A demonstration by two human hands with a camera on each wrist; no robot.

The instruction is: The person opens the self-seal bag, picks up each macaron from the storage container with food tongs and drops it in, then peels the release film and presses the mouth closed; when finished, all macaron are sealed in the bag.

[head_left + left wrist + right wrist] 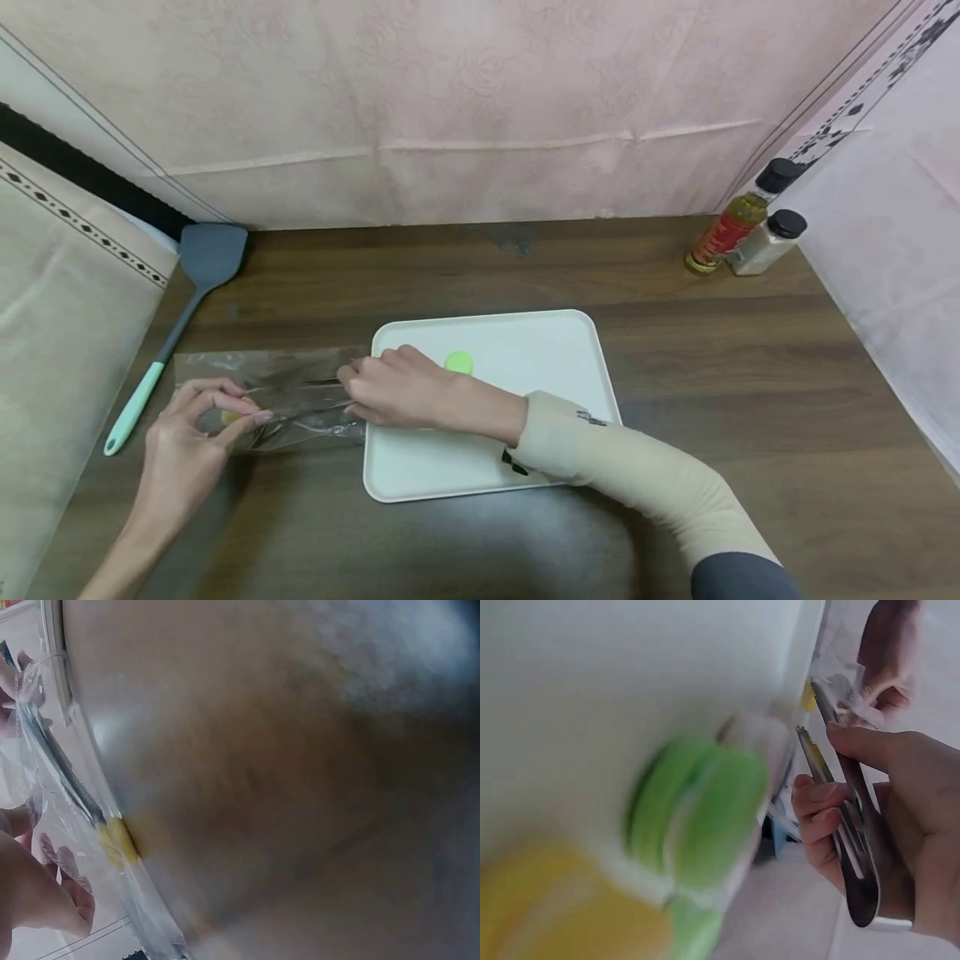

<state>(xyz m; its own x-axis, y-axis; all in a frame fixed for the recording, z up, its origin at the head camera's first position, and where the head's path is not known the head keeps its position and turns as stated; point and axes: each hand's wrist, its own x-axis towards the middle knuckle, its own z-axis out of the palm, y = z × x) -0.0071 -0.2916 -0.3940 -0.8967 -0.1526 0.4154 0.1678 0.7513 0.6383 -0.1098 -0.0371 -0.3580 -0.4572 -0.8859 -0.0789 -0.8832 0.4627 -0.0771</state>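
A clear plastic bag (277,367) lies on the table, its right end reaching the white tray (525,342). My left hand (187,433) pinches the bag's film near its left end, beside a yellow macaron (118,841) inside. In my right hand (405,392), over the tray's left edge, I grip metal tongs (861,889), whose arms stretch left into the bag and stand apart. On the tray sits a green macaron (459,362). The right wrist view shows another yellow macaron (577,907) and a pale one (757,739) near it, hidden behind my right arm in the head view.
A spatula (213,254) with a mint handle lies along the table's left edge. A bottle of yellow liquid (723,237) and a black-lidded jar (761,250) stand at the back right. Pale cloth (480,108) hangs behind the wooden table (712,375).
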